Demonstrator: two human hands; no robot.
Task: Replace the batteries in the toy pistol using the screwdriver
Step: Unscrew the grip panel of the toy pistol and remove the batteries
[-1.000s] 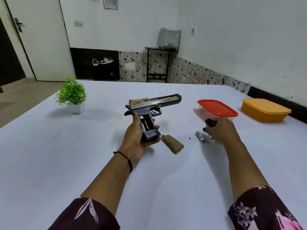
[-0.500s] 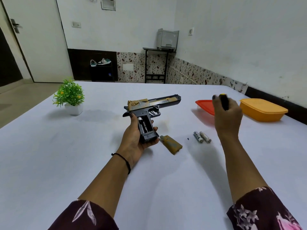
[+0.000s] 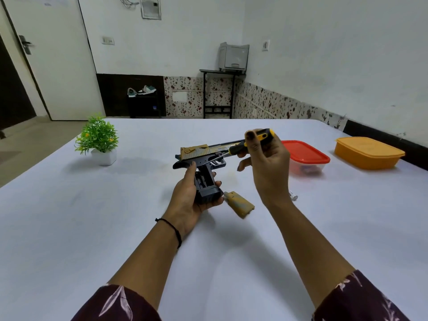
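Observation:
My left hand (image 3: 188, 198) grips the black and gold toy pistol (image 3: 201, 156) by its grip, held above the white table with the barrel pointing right. The side of the grip is uncovered. My right hand (image 3: 266, 163) holds a black and yellow screwdriver (image 3: 252, 141), its thin shaft slanting down-left over the pistol's frame above the trigger. The gold grip cover (image 3: 239, 204) lies on the table just right of the pistol's butt. One battery (image 3: 293, 195) peeks out behind my right wrist.
A red-lidded clear box (image 3: 305, 152) and an orange lidded box (image 3: 368, 152) stand at the right on the white table (image 3: 92, 228). A small potted plant (image 3: 98, 141) sits at the left. Beyond the table are a door, a shoe rack and a stand with a printer.
My right hand lifted the screwdriver from the table beside the batteries and carried it left to the pistol. The left hand kept the pistol in place.

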